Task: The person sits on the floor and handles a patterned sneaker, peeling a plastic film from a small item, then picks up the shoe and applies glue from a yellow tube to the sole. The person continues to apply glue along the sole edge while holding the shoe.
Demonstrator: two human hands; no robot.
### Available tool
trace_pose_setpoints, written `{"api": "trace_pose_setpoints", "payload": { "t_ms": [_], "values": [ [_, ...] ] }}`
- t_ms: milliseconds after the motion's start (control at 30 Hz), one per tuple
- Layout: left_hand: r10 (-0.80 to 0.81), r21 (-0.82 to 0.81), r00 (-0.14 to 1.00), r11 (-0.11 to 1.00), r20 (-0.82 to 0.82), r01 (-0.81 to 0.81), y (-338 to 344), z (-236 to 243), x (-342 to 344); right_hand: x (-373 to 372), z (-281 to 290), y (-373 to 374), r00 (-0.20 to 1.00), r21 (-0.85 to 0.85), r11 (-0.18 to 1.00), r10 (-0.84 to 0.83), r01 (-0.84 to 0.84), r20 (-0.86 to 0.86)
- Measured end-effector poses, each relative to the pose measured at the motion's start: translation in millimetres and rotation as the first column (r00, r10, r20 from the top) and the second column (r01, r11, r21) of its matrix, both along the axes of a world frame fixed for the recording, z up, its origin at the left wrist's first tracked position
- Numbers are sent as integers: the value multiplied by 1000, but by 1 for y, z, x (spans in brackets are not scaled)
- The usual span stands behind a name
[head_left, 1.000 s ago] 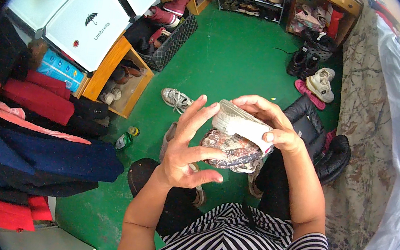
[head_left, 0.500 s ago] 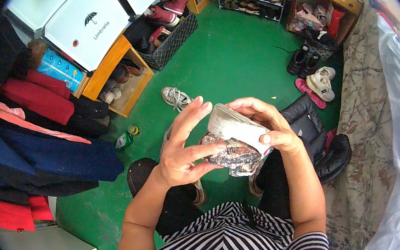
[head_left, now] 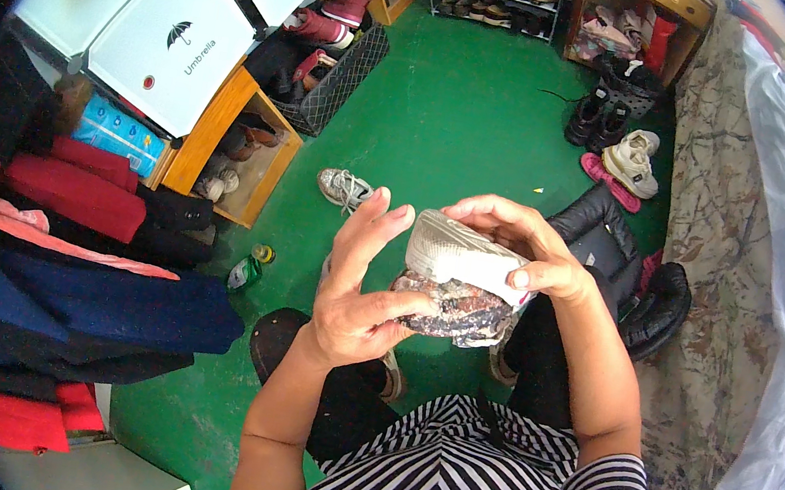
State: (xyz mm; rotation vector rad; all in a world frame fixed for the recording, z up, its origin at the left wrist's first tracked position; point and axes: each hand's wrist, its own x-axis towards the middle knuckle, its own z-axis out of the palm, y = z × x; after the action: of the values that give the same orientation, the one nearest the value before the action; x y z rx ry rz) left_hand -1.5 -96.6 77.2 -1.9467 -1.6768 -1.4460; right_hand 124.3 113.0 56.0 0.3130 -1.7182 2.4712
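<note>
In front of my body I hold a sneaker with a thick whitish ridged sole turned upward and a glittery brown and silver upper beneath. My right hand grips the sole, with the thumb on its near side and the fingers over the far side. My left hand has its thumb and index finger pinched on the glittery upper, while its other fingers stick up apart from the shoe. A similar silver sneaker with pale laces lies on the floor beyond my left hand.
Dark and red clothes hang at the left, below white storage cubes. A green bottle is on the green floor. A black puffy jacket, black shoes and white shoes lie at the right, beside a camouflage-covered bed.
The sneaker has tipped slightly, so its sole's side faces differently. My left index finger has bent and drawn a little lower on the upper. My right hand keeps its grip.
</note>
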Motion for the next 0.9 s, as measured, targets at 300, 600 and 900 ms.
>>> {"api": "trace_pose_setpoints", "payload": {
  "t_ms": [300, 600, 900],
  "values": [
    [-2, 57, 998, 998, 60, -1, 1, -6, 1, -1, 0, -2, 1000, -8, 1000, 4, -4, -2],
    [-74, 38, 988, 997, 135, 69, 0, -2, -1, -1, 0, -3, 1000, 8, 1000, 17, -17, -5],
    [-1, 13, 998, 1000, 57, 0, -1, -3, 0, -1, 0, -4, 1000, 15, 1000, 5, -5, -7]
  ]
}}
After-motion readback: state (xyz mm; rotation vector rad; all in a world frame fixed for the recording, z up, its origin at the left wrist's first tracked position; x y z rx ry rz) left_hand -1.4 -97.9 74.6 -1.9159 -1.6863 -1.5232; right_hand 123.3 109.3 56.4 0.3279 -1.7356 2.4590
